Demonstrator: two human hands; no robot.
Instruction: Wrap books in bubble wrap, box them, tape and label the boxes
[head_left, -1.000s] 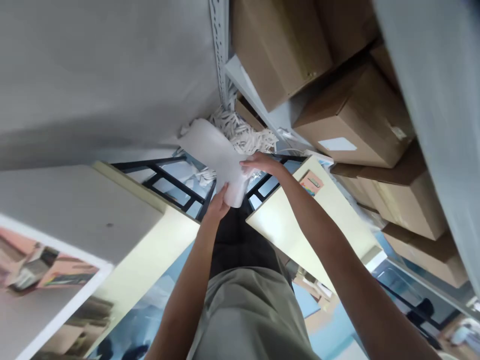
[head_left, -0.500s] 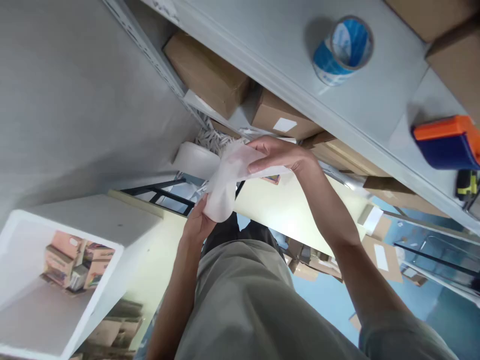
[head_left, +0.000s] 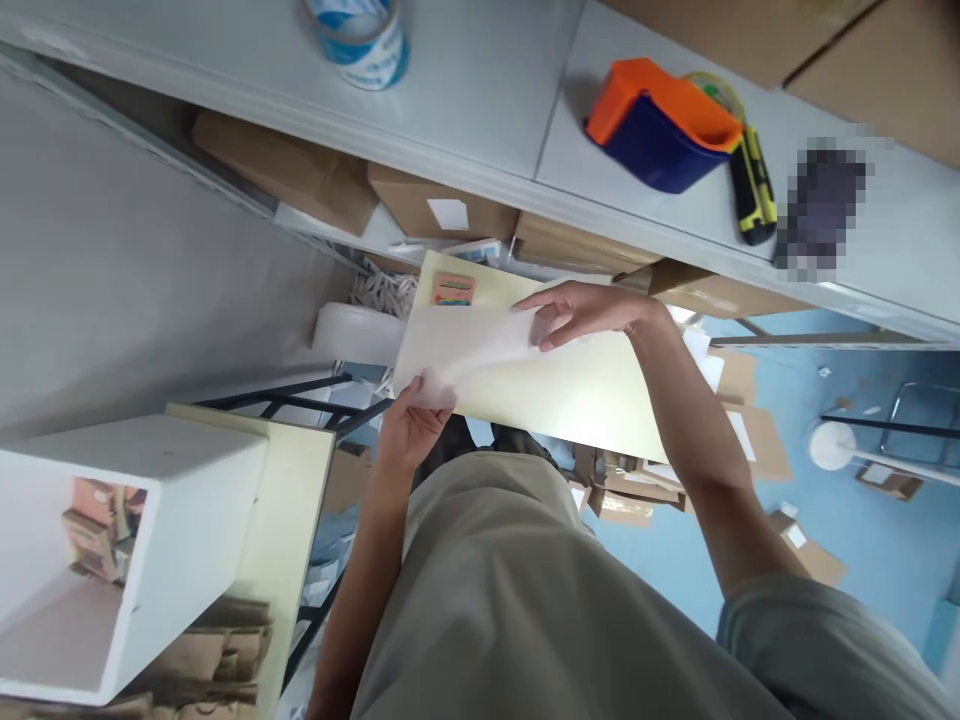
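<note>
A thin, translucent white sheet (head_left: 480, 340) is spread between my hands above the pale yellow tabletop (head_left: 592, 400). My left hand (head_left: 411, 428) pinches its near left corner between thumb and fingers. On the far right side my right hand (head_left: 585, 312) curls over the sheet with the thumb and fingers around its edge; part of the fingers is veiled by the sheet. Just beyond the sheet's far edge lies a small pink box (head_left: 454, 290) with a coloured picture.
Above stands a grey shelf (head_left: 480, 90) with a tape roll (head_left: 364, 45), an orange and blue tape dispenser (head_left: 664, 125) and a yellow-black utility knife (head_left: 752, 190). Cardboard boxes (head_left: 442, 200) fill the level below. At left, a white foam box (head_left: 187, 540) holds several small packs.
The folded, bunched sheet is now spread flatter over the tabletop. My right hand has shifted slightly right. The view has turned right, and the pink box now shows fully.
</note>
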